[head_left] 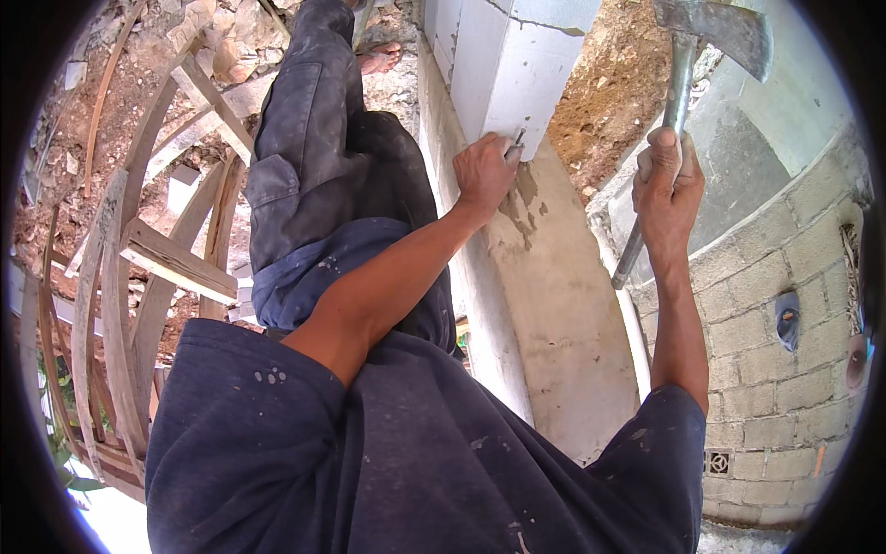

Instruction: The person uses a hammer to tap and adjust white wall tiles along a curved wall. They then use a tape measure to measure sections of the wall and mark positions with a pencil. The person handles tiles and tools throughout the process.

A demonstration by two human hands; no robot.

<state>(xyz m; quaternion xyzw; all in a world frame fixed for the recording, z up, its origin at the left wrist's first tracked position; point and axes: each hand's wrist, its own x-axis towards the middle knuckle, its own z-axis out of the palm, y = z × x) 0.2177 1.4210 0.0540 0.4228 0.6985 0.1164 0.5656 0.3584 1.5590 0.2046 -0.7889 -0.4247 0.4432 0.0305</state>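
Observation:
My left hand is closed, pinching a nail against the lower end of a pale grey-white block. The nail stands out just past my thumb and fingertips. In my right hand is a hatchet, gripped around the middle of its metal handle. Its worn steel head is raised at the upper right, apart from the nail, with the blade pointing right. The lower end of the handle sticks out below my fist.
Below the block runs a smooth concrete ledge with damp stains. On the left lean several curved-looking wooden planks over rubble and soil. A block wall stands at the right, and a bare foot rests near the top.

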